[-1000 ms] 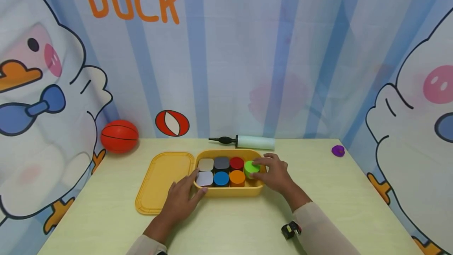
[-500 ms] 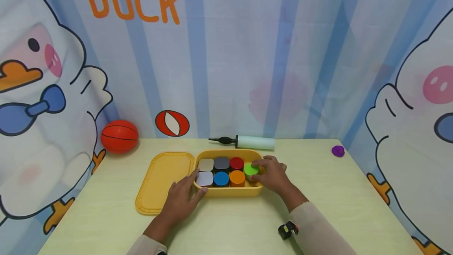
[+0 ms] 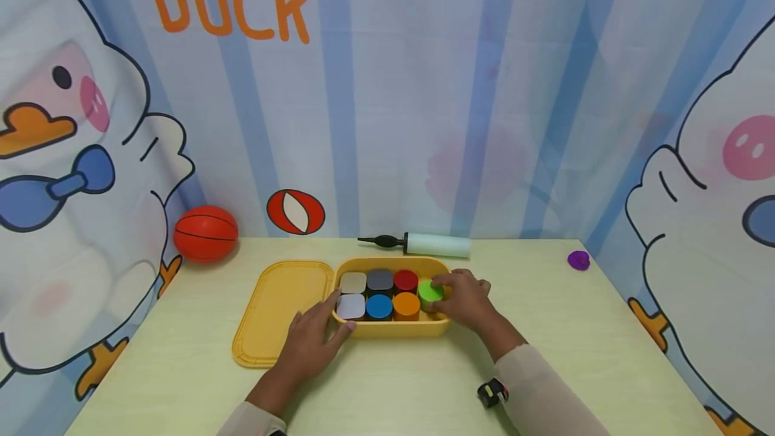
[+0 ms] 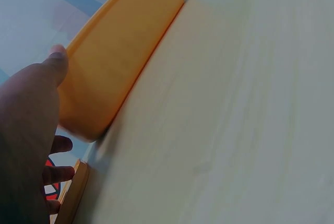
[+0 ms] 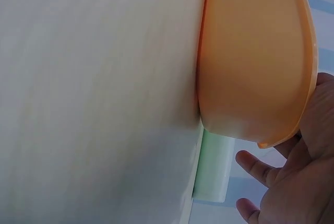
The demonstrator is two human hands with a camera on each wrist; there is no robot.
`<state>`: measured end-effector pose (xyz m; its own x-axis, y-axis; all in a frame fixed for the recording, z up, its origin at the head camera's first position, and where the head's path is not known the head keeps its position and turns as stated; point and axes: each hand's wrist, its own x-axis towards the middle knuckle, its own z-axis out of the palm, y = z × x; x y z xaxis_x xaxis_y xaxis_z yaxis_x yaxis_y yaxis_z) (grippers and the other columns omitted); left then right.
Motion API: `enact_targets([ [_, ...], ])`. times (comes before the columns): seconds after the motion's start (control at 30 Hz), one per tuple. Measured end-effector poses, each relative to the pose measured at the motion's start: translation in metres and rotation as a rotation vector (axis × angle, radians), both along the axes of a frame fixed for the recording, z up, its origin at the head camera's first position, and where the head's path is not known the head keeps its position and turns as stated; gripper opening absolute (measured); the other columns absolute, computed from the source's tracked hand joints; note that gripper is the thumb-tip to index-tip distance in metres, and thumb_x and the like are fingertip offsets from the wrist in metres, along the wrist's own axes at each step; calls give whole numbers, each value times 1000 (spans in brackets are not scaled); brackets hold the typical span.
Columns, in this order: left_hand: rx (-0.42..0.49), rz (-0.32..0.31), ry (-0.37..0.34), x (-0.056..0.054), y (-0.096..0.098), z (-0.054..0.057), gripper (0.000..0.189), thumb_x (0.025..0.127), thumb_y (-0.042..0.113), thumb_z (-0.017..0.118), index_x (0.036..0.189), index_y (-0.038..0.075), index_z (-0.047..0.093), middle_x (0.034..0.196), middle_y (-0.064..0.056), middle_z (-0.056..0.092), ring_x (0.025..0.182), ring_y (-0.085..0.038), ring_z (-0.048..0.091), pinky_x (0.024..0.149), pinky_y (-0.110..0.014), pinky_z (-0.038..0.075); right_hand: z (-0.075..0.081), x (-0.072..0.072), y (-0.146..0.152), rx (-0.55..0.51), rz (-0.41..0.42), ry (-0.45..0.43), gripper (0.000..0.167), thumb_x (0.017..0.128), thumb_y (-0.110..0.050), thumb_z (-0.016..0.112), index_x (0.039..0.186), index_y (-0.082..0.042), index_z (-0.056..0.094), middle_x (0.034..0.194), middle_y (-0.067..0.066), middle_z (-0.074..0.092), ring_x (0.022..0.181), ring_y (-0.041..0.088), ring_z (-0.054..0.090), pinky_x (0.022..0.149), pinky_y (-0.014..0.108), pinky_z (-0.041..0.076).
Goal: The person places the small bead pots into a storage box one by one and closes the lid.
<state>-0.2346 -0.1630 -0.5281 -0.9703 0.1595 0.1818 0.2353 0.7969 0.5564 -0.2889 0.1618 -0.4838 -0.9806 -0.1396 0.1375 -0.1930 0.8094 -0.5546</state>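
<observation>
A yellow rectangular box (image 3: 396,331) stands without a cover in the middle of the table, seen also in both wrist views. In two rows inside it are a beige block (image 3: 352,282), a grey block (image 3: 380,279), a red cylinder (image 3: 406,280), a white block (image 3: 350,305), a blue cylinder (image 3: 379,306) and an orange cylinder (image 3: 406,305). My right hand (image 3: 467,298) pinches a green cylinder (image 3: 429,293) at the box's right end. My left hand (image 3: 311,338) rests its thumb and extended fingers against the left front corner; in the left wrist view the thumb touches the rim.
A yellow lid (image 3: 275,318) lies left of the box. Behind are a white hand pump (image 3: 437,244) and a red ball (image 3: 206,234). A small purple object (image 3: 578,260) sits at the far right. A small black object (image 3: 492,393) is beside the right sleeve.
My right hand has shifted slightly left and down with the green cylinder, which sits a little lower in the box. The left hand has stayed in place.
</observation>
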Motion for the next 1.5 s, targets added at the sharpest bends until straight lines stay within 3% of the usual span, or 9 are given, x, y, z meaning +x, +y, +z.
enact_targets([
  [0.23, 14, -4, -6, -1, -1, 0, 87, 105, 64, 62, 174, 19, 32, 176, -6, 42, 163, -36, 41, 129, -80, 21, 1, 1, 5, -36, 29, 5, 39, 93, -24, 88, 130, -13, 81, 141, 11, 76, 146, 42, 55, 113, 75, 28],
  [0.43, 28, -3, 29, 0, -2, 1, 91, 104, 62, 65, 175, 19, 28, 180, -7, 36, 166, -37, 36, 128, -83, 16, 2, 3, 7, -138, 27, 43, 40, 97, -25, 84, 133, -9, 79, 145, 14, 73, 150, 44, 51, 116, 76, 27],
  [0.6, -10, 18, 39, 2, -4, 9, 93, 104, 63, 64, 175, 17, 26, 180, -10, 34, 166, -39, 33, 125, -88, 6, 4, 6, 1, -167, 52, 139, 38, 99, -25, 82, 132, -5, 78, 151, 15, 69, 154, 43, 45, 114, 78, 26],
  [0.83, -23, 73, 66, 2, -23, 24, 85, 109, 61, 55, 175, 14, 28, 180, -21, 29, 164, -50, 31, 121, -92, 6, 14, 14, -19, -227, 74, 212, 37, 99, -23, 82, 131, -5, 78, 156, 15, 65, 157, 42, 41, 120, 80, 23],
  [1.0, -75, 140, 19, 0, -47, 33, 84, 112, 63, 46, 175, 12, 25, 181, -25, 21, 164, -54, 25, 120, -93, 5, 19, 21, -38, -267, 118, 213, 38, 99, -21, 82, 133, -5, 77, 158, 17, 62, 158, 43, 40, 123, 81, 24],
  [1.2, -113, 207, -76, -1, -78, 38, 86, 112, 67, 42, 173, 9, 27, 181, -29, 11, 165, -56, 18, 118, -94, 1, 22, 30, -61, -338, 182, 187, 43, 99, -20, 82, 138, -3, 74, 165, 16, 54, 158, 44, 42, 125, 72, 38],
  [1.33, -126, 224, -122, -5, -95, 35, 90, 109, 73, 40, 172, 9, 28, 181, -30, 7, 164, -58, 14, 116, -96, 1, 22, 35, -76, -376, 206, 134, 49, 101, -22, 80, 146, -4, 68, 171, 14, 47, 160, 43, 40, 126, 68, 40],
  [1.5, -189, 251, -156, -11, -108, 31, 95, 107, 78, 37, 171, 8, 30, 178, -35, 9, 159, -64, 19, 113, -98, 6, 20, 41, -93, -386, 260, 114, 55, 103, -26, 79, 152, -8, 63, 175, 12, 41, 162, 42, 40, 126, 67, 40],
])
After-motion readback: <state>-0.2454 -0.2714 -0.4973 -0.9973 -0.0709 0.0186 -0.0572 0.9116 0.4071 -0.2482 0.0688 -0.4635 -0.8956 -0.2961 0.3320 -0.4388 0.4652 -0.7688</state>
